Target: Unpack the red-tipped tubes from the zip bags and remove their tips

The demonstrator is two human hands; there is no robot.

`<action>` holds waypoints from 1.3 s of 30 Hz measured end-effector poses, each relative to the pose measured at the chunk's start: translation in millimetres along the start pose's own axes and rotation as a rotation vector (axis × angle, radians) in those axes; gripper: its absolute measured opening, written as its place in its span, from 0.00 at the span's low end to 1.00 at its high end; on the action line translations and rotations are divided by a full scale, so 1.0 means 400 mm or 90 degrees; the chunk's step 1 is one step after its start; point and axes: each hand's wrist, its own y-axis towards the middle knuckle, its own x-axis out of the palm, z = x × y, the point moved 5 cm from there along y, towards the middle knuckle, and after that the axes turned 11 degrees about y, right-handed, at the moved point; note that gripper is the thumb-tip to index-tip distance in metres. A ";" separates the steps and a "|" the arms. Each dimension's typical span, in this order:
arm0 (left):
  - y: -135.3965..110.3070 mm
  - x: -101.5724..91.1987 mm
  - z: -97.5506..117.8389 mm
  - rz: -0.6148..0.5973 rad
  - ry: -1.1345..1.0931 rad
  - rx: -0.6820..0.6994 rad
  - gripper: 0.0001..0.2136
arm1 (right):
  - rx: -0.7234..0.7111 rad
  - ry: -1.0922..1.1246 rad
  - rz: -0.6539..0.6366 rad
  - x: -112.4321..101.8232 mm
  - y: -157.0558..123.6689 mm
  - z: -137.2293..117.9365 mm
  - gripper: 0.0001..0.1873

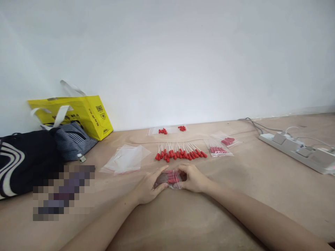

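Between my two hands is a clear plastic zip bag (173,178) with several red-tipped sticks inside. My left hand (151,184) grips its left side, thumb in front and fingers behind. On the opposite side my right hand (192,178) holds the bag the same way, fingers curled. Just beyond lies a row of loose white sticks with red tips (180,154), the tips pointing toward me. To the left is a stack of flat clear zip bags (125,158). Filled bags (218,150) with red-tipped sticks lie to the right of the row.
Near the wall lies another clear bag (171,130) with red-tipped sticks. A white power strip (293,150) with plugs and cables sits at right. At left stand a yellow bag (91,115), a striped pouch (74,139) and a black bag (34,160), beside a pixelated area.
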 end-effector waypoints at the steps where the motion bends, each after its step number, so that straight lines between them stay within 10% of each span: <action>1: 0.000 0.000 0.001 0.001 -0.001 0.002 0.23 | -0.011 -0.035 0.012 0.003 -0.001 -0.003 0.18; 9: -0.003 0.006 -0.009 -0.025 -0.017 0.010 0.23 | -0.129 -0.172 -0.040 -0.018 -0.008 -0.015 0.09; 39: 0.000 0.001 -0.023 -0.043 -0.049 -0.035 0.23 | 0.024 -0.040 -0.165 -0.079 -0.026 0.038 0.09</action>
